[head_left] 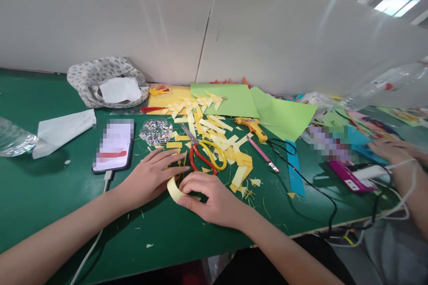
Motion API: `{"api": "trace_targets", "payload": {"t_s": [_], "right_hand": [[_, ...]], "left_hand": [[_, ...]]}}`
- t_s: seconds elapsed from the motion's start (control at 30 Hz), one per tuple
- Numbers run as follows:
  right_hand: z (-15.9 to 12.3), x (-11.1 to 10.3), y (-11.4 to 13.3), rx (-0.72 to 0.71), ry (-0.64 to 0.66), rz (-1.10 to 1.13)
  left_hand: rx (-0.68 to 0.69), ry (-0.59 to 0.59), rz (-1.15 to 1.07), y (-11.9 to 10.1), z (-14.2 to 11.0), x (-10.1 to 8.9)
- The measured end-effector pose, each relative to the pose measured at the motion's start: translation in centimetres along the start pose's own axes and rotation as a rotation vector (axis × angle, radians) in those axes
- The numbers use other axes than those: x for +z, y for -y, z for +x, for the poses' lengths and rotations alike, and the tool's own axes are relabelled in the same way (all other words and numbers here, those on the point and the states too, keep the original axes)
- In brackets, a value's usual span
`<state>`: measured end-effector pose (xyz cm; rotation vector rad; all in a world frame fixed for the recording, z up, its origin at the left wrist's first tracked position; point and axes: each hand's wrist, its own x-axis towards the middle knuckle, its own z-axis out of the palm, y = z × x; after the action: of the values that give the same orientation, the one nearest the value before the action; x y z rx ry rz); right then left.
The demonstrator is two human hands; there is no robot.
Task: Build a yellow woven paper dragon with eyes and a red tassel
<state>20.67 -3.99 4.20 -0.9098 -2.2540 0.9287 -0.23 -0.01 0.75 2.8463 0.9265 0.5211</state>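
My right hand [209,198] pinches a curled pale yellow paper strip [174,190] between thumb and fingers, just above the table. Beside it, my left hand [150,178] lies with its fingers stretched out over the table, near the loop of the strip; part of its thumb side is hidden. Right beyond my fingertips are scissors [197,143] with one red and one yellow handle, blades partly apart. Cut yellow paper pieces [230,142] are heaped behind and to the right of them. A clear round case of small beads or gems [156,132] sits beyond my left hand.
A phone [115,142] on a charging cable lies at left. A yellow glue gun [253,128], a pink craft knife or tweezers-like tool [262,153] and a blue strip [294,171] lie right. A co-worker's hands [391,149] are near a purple power strip [351,178].
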Motion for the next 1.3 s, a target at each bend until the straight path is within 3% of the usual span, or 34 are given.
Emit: {"api": "trace_targets", "payload": {"t_s": [0.13,0.27,0.37,0.53,0.6,0.7,0.77,0.83,0.93,1.03,1.1,1.17,1.3], "right_hand": [[-0.3,-0.1,0.2,0.013,-0.14,-0.002],[-0.6,-0.7,0.0,0.111,-0.563,0.077],[-0.5,-1.0,-0.4,0.159,-0.833,0.177],[0.0,-1.7,-1.1,0.103,-1.009,0.207],[0.1,-1.9,-1.1,0.17,-0.929,0.172],[0.0,-1.4,-0.9,0.27,-0.528,0.071],[-0.1,-0.7,-0.5,0.256,-0.25,-0.012],[-0.1,-0.1,-0.2,0.222,-0.092,-0.062],[0.1,-1.0,-0.4,0.241,-0.07,-0.096],[-0.1,-4.3,-2.1,0.346,-0.204,-0.245],[-0.8,-7.2,-3.8,0.462,-0.321,-0.463],[-1.8,-9.8,-5.7,0.643,-0.347,-0.669],[-3.7,-12.5,-8.0,0.941,-0.2,-0.659]], "left_hand": [[-0.058,-0.086,0.034,0.4,0.0,0.0],[-0.097,-0.164,0.071,0.5,0.1,-0.2],[-0.088,-0.144,0.091,0.5,0.0,-0.2],[-0.098,-0.144,0.065,0.3,0.0,-0.3],[-0.115,-0.181,-0.026,0.0,0.1,-0.6],[-0.187,-0.22,-0.268,-0.9,0.3,-1.2],[-0.267,-0.222,-0.489,-1.4,0.3,-1.5],[-0.371,-0.219,-0.703,-1.7,0.4,-1.6],[-0.587,-0.264,-0.884,-1.6,0.5,-1.5],[-0.734,-0.294,-0.997,-1.1,0.6,-1.3],[-0.739,-0.274,-1.065,-0.8,0.7,-1.2],[-0.72,-0.257,-1.094,-0.8,0.7,-1.1],[-0.709,-0.248,-1.117,-0.9,0.7,-1.0]]}}
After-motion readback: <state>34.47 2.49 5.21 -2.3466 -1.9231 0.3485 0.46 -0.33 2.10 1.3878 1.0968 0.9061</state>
